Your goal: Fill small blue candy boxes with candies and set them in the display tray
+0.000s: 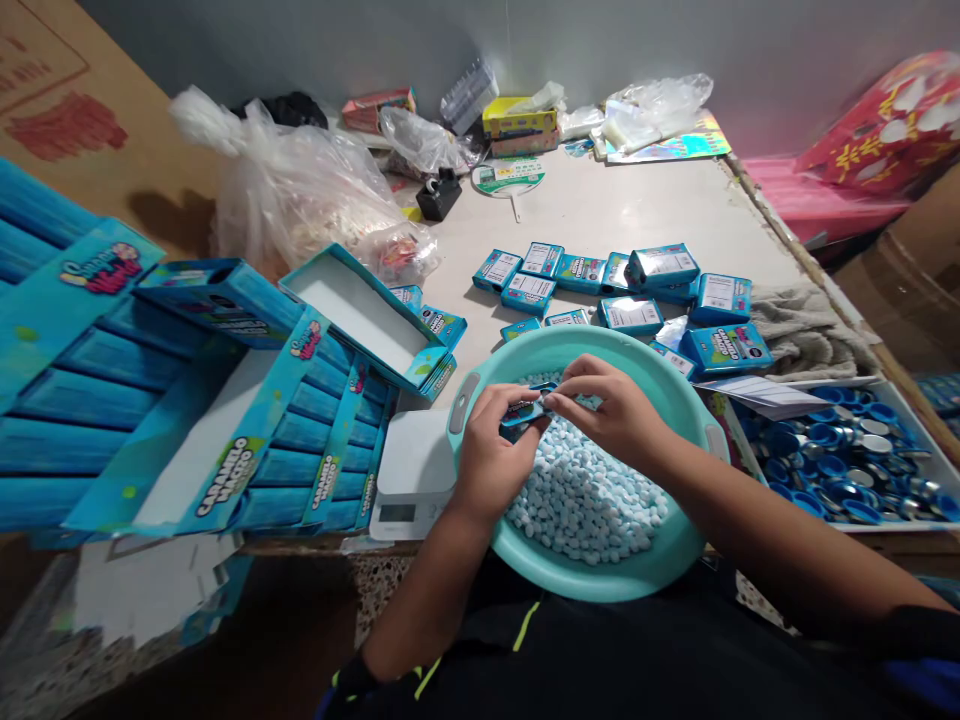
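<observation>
Over a turquoise basin (600, 580) of pale blue and white candies (585, 500), my left hand (499, 450) is closed around a small blue candy box (523, 410). The fingers of my right hand (611, 405) are pinched together at the near-right end of that box. Whether a candy or a flap sits between those fingertips is too small to make out. Several similar blue candy boxes (581, 270) lie on the table beyond the basin.
A white scale (416, 455) stands left of the basin, beside display cartons (300, 440) packed with blue boxes. On the right, a white tray (862, 528) holds blue and silver round caps (832, 465), near a grey cloth (802, 330). Plastic bags (292, 180) sit behind.
</observation>
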